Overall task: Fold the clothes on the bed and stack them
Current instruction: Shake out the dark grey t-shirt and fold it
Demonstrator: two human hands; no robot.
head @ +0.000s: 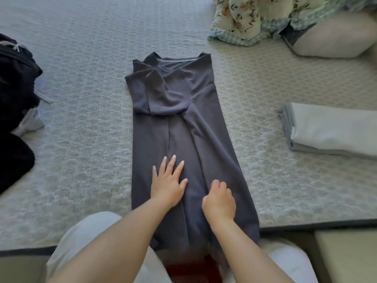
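A dark grey T-shirt (179, 123) lies lengthwise on the bed (87, 99), collar at the far end, both sides and sleeves folded inward into a long strip. Its hem hangs over the near bed edge. My left hand (168, 180) lies flat on the lower part of the shirt with fingers spread. Just right of it, my right hand (219, 198) rests on the shirt with fingers curled under; whether they pinch the cloth is hidden. A stack of folded pale clothes (330, 129) sits at the right.
A heap of black and pale unfolded clothes (16, 94) lies at the left edge. A floral quilt (251, 17) and a pillow (336, 35) fill the far right corner. My knees in light trousers (81, 242) press against the bed's near edge.
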